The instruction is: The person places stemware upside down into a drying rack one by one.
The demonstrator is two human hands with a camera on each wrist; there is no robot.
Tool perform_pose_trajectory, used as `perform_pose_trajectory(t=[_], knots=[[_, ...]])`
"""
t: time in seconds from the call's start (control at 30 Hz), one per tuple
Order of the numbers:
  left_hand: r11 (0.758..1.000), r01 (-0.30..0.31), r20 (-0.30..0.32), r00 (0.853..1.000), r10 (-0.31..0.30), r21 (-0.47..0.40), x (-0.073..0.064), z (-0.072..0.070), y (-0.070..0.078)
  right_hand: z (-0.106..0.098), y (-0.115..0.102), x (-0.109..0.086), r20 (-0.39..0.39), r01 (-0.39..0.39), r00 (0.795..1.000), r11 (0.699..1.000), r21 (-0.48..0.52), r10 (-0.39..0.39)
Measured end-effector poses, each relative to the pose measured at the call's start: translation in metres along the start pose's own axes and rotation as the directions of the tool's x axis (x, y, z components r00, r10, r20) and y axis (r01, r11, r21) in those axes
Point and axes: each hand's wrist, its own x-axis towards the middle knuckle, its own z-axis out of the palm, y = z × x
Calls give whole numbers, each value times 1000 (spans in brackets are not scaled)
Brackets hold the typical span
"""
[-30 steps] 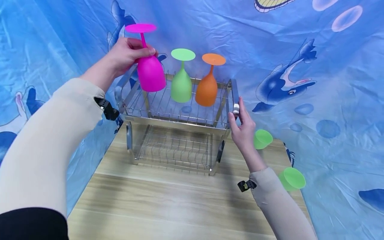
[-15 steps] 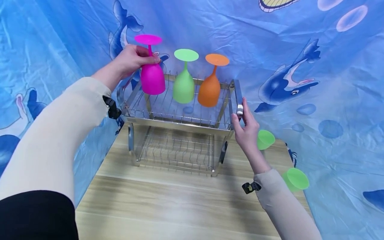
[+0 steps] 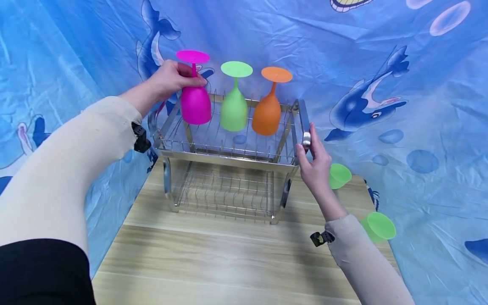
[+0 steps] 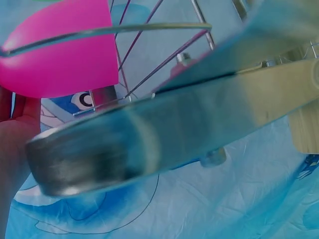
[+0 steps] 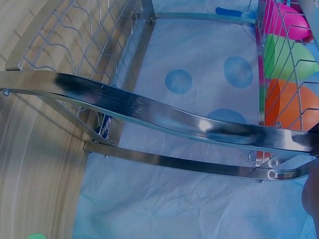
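In the head view my left hand [image 3: 173, 80] pinches the stem of a magenta plastic wine glass [image 3: 195, 106], upside down at the left of a metal dish rack's [image 3: 228, 160] top tier. Its bowl [image 4: 65, 50] shows behind the rack's side frame in the left wrist view. A light green wine glass [image 3: 234, 110] and an orange wine glass [image 3: 267, 114] stand inverted beside it, bases up. My right hand [image 3: 316, 165] grips the rack's right side frame, thumb in front and fingers behind. Only a dark edge of that hand shows in the right wrist view.
Two green cups [image 3: 339, 176], one nearer the front, stand on the wooden table [image 3: 228, 262] right of the rack, close to my right forearm. The rack's lower wire tier [image 3: 225, 190] sits beneath. A blue dolphin-print curtain [image 3: 289, 38] hangs behind and along both sides.
My left hand has lowered the magenta wine glass and brought it slightly right, closer to the green one, and it is more upright now. My right hand keeps its hold on the rack.
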Motion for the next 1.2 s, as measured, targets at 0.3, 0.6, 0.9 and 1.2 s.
perform_pose_trajectory(t=[0.3,0.6,0.9,1.2], knots=[[1000,-16,23,1000,15,1,-1,3,-1,1,-3,2,-32,12,999,999,-43,-13],[999,-13,49,999,11,38,-7,2,-1,1,-4,-1,-23,-4,1000,999,-33,4],[999,-19,70,997,22,-37,-12,-4,-2,4,-1,0,-19,14,1000,1000,-26,-14],[973,22,47,998,-34,232,-27,-25,5,5,-7,2,-39,-8,999,1000,-13,7]])
